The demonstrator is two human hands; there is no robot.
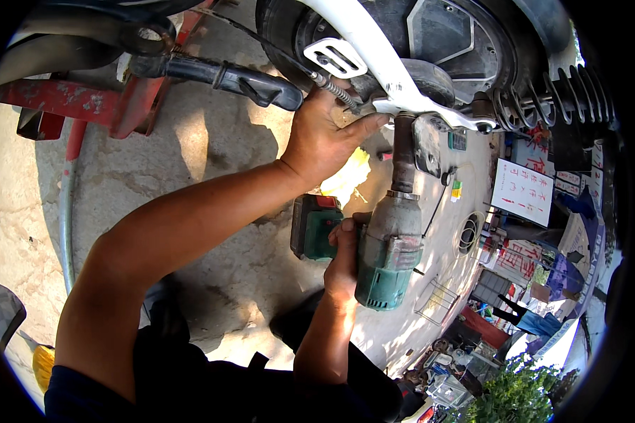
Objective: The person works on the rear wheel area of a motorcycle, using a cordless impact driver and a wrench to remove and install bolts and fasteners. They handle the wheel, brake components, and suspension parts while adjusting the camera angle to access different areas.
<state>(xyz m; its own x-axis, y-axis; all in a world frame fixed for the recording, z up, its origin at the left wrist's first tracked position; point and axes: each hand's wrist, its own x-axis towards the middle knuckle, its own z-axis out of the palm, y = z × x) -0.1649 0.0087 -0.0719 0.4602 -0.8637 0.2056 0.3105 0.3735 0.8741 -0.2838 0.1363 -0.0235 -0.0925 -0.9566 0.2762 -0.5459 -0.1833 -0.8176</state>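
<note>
My right hand (342, 257) is wrapped round the handle of a green and grey cordless impact wrench (389, 243), with its battery pack (315, 227) to the left. The wrench's long dark socket (403, 151) points up to the lower end of a white swingarm (381, 53), beside a wheel (448, 35). My left hand (321, 141) reaches up next to the socket, thumb stretched toward the metal fitting at the axle. Its other fingers curl behind a cable spring (335, 92) and are partly hidden; what they grip cannot be made out.
A red metal stand (85, 102) with a grey pipe leg is at the left, below a black tubular part (222, 77). A coil spring shock (571, 99) sits at the upper right. Farther right are a white sign (522, 192), a wire rack (437, 299) and piled parts (451, 374).
</note>
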